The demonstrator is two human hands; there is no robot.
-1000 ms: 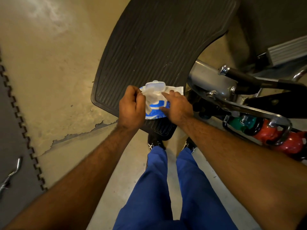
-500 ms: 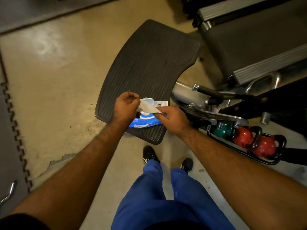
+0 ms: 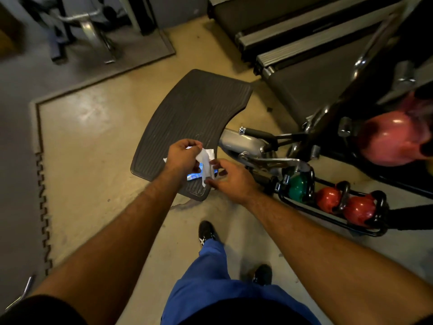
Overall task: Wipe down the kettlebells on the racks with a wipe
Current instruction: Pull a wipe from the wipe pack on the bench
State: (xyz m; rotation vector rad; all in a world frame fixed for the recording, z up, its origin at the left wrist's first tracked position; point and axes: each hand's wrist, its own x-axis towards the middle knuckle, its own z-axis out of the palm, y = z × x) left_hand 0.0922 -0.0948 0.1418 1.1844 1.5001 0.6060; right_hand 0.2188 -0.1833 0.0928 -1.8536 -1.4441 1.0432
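A white wipe is being drawn out of a blue and white wipe pack, and both are held in front of the body, above the near end of a ribbed black mat on the floor. The left hand is curled round the pack and the top of the wipe, so much of the pack is hidden under it. The lower end of the wipe is pinched between the thumb and fingertips of the right hand, with the other fingers loosely spread. The step in hand is judged to be freeing a single sheet, and it is best done with the pack held steady while the sheet is pulled straight away from the opening, so that it does not tear and a second sheet is not dragged out with it. Whether the pack's lid stands open cannot be told. The kettlebells are well apart from the hands, to the right: a green kettlebell and two red kettlebells sit on a low black rack, and a larger pink kettlebell is seen blurred on a higher level. None is yet touched by the wipe.
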